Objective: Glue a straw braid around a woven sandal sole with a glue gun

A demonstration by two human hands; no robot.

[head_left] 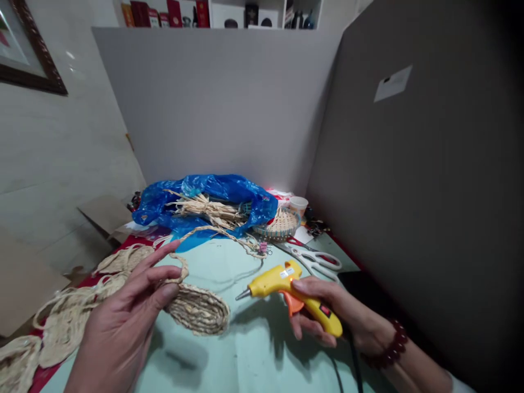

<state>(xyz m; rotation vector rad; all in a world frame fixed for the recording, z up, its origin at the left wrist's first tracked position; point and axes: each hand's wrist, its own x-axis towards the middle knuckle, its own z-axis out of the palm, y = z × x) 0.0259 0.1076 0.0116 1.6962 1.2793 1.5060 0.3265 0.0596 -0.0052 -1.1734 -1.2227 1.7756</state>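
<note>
My left hand (139, 300) pinches an oval coil of braided straw (200, 310) at its upper left end, holding it above the table. From the pinch a loose straw braid (210, 229) loops up and runs off to the right, toward a pink clip (262, 248). My right hand (323, 305) is wrapped around a yellow glue gun (272, 279) with an orange trigger. Its metal nozzle points left at the coil, with a gap between them. A red switch shows on the handle, and a dark cord hangs below.
Behind lies a blue plastic bag (213, 185) with straw bundles (208, 208). A woven basket (280, 225), a paper cup (298, 204) and white-handled scissors (315, 259) sit to its right. Several braided straw pieces (65, 327) line the left edge. Grey panels (221, 103) stand behind and at right.
</note>
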